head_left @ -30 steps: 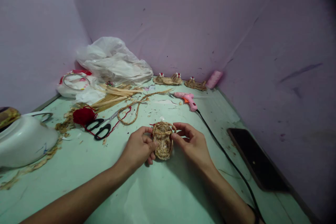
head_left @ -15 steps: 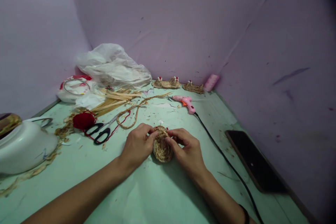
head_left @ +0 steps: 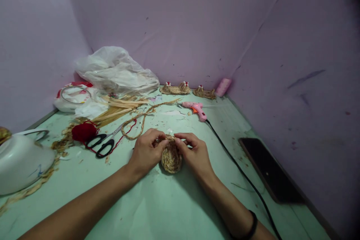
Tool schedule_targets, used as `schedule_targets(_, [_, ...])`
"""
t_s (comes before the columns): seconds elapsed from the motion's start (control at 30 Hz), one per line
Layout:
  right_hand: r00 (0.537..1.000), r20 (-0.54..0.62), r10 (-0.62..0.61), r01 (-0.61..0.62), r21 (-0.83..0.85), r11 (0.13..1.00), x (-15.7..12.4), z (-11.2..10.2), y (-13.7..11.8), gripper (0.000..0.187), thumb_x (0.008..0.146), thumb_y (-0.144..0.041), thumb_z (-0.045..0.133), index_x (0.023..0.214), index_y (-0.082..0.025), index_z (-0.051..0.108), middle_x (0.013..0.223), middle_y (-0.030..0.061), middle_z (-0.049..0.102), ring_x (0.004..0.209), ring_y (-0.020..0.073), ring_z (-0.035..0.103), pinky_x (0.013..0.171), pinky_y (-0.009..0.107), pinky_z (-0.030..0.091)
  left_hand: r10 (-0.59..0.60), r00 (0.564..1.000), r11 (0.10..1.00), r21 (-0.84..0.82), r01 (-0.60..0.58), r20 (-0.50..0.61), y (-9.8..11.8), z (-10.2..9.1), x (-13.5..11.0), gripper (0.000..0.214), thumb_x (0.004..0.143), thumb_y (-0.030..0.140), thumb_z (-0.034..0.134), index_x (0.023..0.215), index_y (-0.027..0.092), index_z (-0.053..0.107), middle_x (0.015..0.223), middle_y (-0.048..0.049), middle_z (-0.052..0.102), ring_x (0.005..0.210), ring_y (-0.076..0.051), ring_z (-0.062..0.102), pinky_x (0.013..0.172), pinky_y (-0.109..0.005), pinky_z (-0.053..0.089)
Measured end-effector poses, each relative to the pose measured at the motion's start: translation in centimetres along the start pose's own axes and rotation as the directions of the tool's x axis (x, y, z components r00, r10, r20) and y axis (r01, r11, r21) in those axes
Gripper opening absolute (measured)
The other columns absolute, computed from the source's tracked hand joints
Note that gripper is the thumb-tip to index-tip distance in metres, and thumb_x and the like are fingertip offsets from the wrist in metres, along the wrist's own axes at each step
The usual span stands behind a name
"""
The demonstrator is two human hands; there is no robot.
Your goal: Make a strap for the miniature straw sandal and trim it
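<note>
Low and near the centre of the head view, a coiled piece (head_left: 171,162) of tan fibre is held between two bare hands, its rounded near end exposed and its far end partly hidden by the fingers. The left hand (head_left: 147,150) grasps the piece at its far left edge between thumb and forefinger; the right hand (head_left: 196,153) pinches the far right edge likewise, the fingertips of the two lying near each other. Whether the piece touches the pale green surface (head_left: 135,213) cannot be told. A dark band (head_left: 251,228) encircles the right forearm. Beyond the hands lies a pink glue gun (head_left: 196,108), nozzle to the left, its black cord (head_left: 238,168) running towards the lower right, between the right arm and a dark phone (head_left: 270,170). To the left, scissors (head_left: 111,136) with black handles lie just beside a ball of red yarn (head_left: 84,131); a looped rope (head_left: 144,118) lies near the blades. Behind the yarn, pale strips (head_left: 123,105) are spread before a white plastic bag (head_left: 118,73). Along the back wall, from left to right: a long ornament (head_left: 174,89) and a shorter ornament (head_left: 204,93), both with red-and-white tips, and a pink spool (head_left: 224,87), tilted. Far left: a white vessel (head_left: 24,167), cut by the frame.
</note>
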State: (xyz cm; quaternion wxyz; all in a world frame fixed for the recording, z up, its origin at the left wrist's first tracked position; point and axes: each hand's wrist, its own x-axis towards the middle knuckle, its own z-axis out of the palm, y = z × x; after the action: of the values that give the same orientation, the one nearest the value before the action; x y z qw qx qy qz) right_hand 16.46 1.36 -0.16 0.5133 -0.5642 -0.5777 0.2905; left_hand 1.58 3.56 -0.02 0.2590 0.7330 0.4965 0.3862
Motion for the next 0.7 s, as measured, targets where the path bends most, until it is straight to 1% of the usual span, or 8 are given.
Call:
schedule_targets(0.1, [1.0, 0.013, 0.014, -0.014, 0.006, 1.0, 0.1, 0.0, 0.1, 0.014, 0.073, -0.025, 0.06, 0.079, -0.019, 0.071, 0.082, 0.0064, 0.069, 0.071, 0.0169, 0.061, 0.064, 0.03, 0.05, -0.061, 0.998, 0.998, 0.017, 0.062, -0.012, 0.2, -0.1, -0.2, 0.011, 0.074, 0.027, 0.055, 0.08, 0.018, 0.058, 0.082, -0.0031, 0.061, 0.064, -0.012, 0.055, 0.062, -0.024, 0.044])
schedule_targets(0.17, [0.997, 0.011, 0.079, -0.079, 0.003, 0.997, 0.1, -0.2, 0.3, 0.019, 0.072, -0.03, 0.061, 0.084, -0.018, 0.07, 0.086, 0.0072, 0.069, 0.068, 0.0163, 0.06, 0.064, 0.031, 0.05, -0.149, 0.988, 0.987, 0.059, 0.15, -0.03, 0.6, -0.4, -0.4, 0.017, 0.072, 0.031, 0.057, 0.082, 0.018, 0.056, 0.08, -0.0022, 0.061, 0.056, -0.012, 0.053, 0.059, -0.025, 0.043])
schedule_targets(0.27, [0.975, 0.03, 0.222, -0.222, -0.002, 0.975, 0.0, -0.8, 0.4, 0.03, 0.072, -0.038, 0.059, 0.09, -0.015, 0.066, 0.088, 0.009, 0.068, 0.066, 0.0169, 0.059, 0.06, 0.031, 0.05, -0.297, 0.954, 0.946, 0.124, 0.298, -0.025, 1.3, -1.0, -0.8, 0.019, 0.07, 0.033, 0.057, 0.08, 0.018, 0.053, 0.065, 0.0007, 0.059, 0.052, -0.013, 0.052, 0.054, -0.025, 0.039])
schedule_targets(0.37, [0.955, 0.077, 0.287, -0.285, -0.039, 0.958, -0.1, -1.3, 0.5, 0.03, 0.074, -0.041, 0.056, 0.086, -0.015, 0.065, 0.082, 0.0082, 0.068, 0.064, 0.0174, 0.06, 0.053, 0.029, 0.048, -0.393, 0.918, 0.919, 0.075, 0.388, 0.061, 1.5, -1.3, -1.1, 0.018, 0.07, 0.032, 0.056, 0.08, 0.018, 0.052, 0.049, 0.0044, 0.054, 0.045, -0.013, 0.049, 0.047, -0.023, 0.034])
schedule_targets(0.43, [0.951, 0.122, 0.285, -0.28, -0.059, 0.958, -0.2, -1.3, 0.6, 0.029, 0.075, -0.042, 0.054, 0.082, -0.015, 0.064, 0.075, 0.0067, 0.067, 0.059, 0.0164, 0.06, 0.048, 0.027, 0.046, -0.41, 0.905, 0.911, -0.003, 0.413, 0.117, 1.2, -1.1, -1.2, 0.022, 0.07, 0.033, 0.056, 0.086, 0.018, 0.052, 0.046, 0.0066, 0.051, 0.04, -0.012, 0.046, 0.043, -0.022, 0.031])
schedule_targets(0.53, [0.941, 0.177, 0.289, -0.287, -0.038, 0.957, -0.3, -1.1, 0.8, 0.03, 0.075, -0.043, 0.054, 0.082, -0.016, 0.064, 0.064, 0.0034, 0.063, 0.053, 0.0144, 0.056, 0.045, 0.025, 0.044, -0.395, 0.905, 0.903, -0.115, 0.414, 0.157, 0.4, -0.7, -1.3, 0.029, 0.069, 0.032, 0.057, 0.094, 0.018, 0.052, 0.046, 0.0083, 0.049, 0.037, -0.01, 0.044, 0.042, -0.021, 0.031])
schedule_targets(0.6, [0.93, 0.191, 0.313, -0.323, 0.021, 0.946, -0.3, -0.8, 0.9, 0.03, 0.073, -0.045, 0.056, 0.083, -0.017, 0.062, 0.061, 0.0013, 0.06, 0.052, 0.0137, 0.055, 0.044, 0.024, 0.044, -0.384, 0.907, 0.893, -0.177, 0.413, 0.174, 0.1, -0.5, -1.2, 0.031, 0.068, 0.032, 0.058, 0.095, 0.017, 0.053, 0.048, 0.0083, 0.049, 0.036, -0.009, 0.043, 0.041, -0.021, 0.031])
schedule_targets(0.7, [0.921, 0.191, 0.34, -0.371, 0.158, 0.915, -0.3, -0.5, 0.8, 0.033, 0.071, -0.047, 0.058, 0.086, -0.018, 0.058, 0.061, -0.0013, 0.055, 0.052, 0.0129, 0.053, 0.046, 0.024, 0.045, -0.388, 0.903, 0.863, -0.27, 0.427, 0.187, 0.2, -0.5, -1.3, 0.035, 0.066, 0.031, 0.059, 0.097, 0.016, 0.054, 0.05, 0.0079, 0.049, 0.038, -0.008, 0.043, 0.042, -0.02, 0.033])
